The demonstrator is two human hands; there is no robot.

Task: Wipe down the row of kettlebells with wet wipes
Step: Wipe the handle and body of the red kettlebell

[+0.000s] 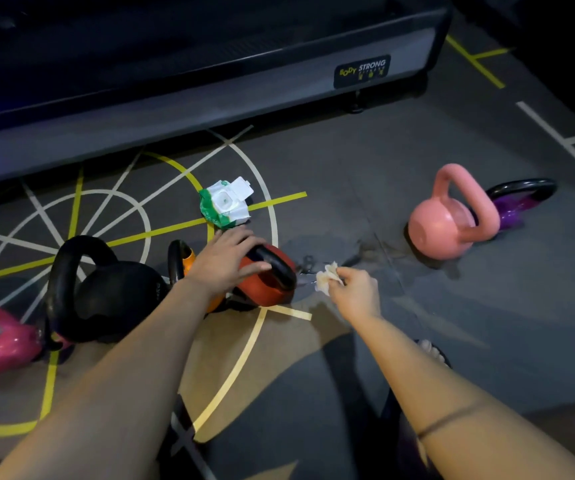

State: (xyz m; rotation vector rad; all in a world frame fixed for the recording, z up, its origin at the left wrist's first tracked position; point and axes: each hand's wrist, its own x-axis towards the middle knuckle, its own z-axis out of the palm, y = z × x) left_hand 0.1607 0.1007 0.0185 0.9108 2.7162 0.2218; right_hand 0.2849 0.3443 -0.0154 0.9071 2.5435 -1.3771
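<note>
On the gym floor (348, 174), we crouch over a row of kettlebells. Our left hand (225, 261) lies spread across the black handle (281, 268) of the red kettlebell (265, 289), fingers fairly straight and not closed round it. Our right hand (355, 292) pinches a crumpled wet wipe (327, 277) just beside the bell's right flank, not yet touching it.

The red bell sits mid-row. The orange kettlebell (189, 261) and the black kettlebell (113, 299) are close on its left, and a magenta kettlebell (9, 344) lies at the floor's left edge. The pink kettlebell (445, 226) and a purple kettlebell (514, 211) stand well apart to the right. The pack of wipes (225, 204) lies open just behind our left hand, toward the far edge of the floor where a grey machine base (210, 98) runs.

The step in hand looks to be wiping the red bell. To do it well, we judge the left hand should close firmly on the handle and steady or tip the bell. The wipe, bunched as it is, would cover more if opened flat. It should then go round the body, under the handle arch and over the grip. The wipe looks used, so a fresh one from the pack may serve better.
</note>
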